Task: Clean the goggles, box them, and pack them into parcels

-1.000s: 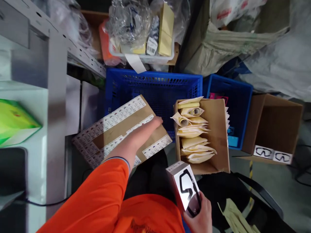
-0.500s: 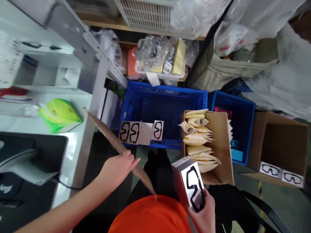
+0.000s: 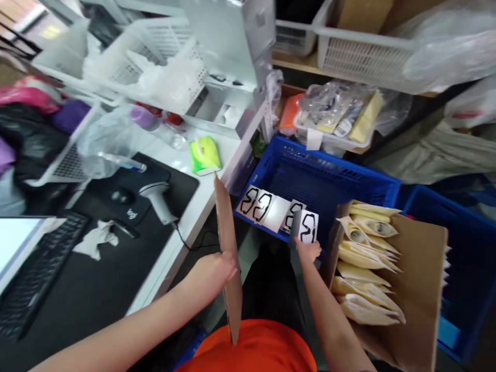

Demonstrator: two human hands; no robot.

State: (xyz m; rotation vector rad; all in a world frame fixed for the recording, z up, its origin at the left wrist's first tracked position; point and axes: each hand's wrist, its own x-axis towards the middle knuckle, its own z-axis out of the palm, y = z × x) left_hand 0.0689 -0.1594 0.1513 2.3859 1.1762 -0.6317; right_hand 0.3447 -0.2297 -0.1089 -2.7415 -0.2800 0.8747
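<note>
My left hand [image 3: 212, 271] grips a flat brown cardboard sheet [image 3: 228, 248], held on edge and upright between the desk and the crate. My right hand [image 3: 308, 250] is closed on a small white box printed with a black goggle outline [image 3: 305, 226], held over the near rim of the blue crate [image 3: 349, 178]. Two or three white goggle labels [image 3: 259, 204] hang on that rim just left of the box. To the right stands an open cardboard box [image 3: 418, 268] with several yellow padded envelopes [image 3: 364, 258] in it.
A white desk on the left carries a black mat [image 3: 96, 258], a handheld scanner [image 3: 158, 199], a keyboard [image 3: 34, 268], a green packet [image 3: 204, 154] and a plastic bag. White baskets sit on shelves above. A second blue crate [image 3: 465, 243] stands at the right.
My right hand has carried the goggle box from near my lap forward to the crate's rim. My left hand turned the cardboard sheet upright. The view swung left toward the desk.
</note>
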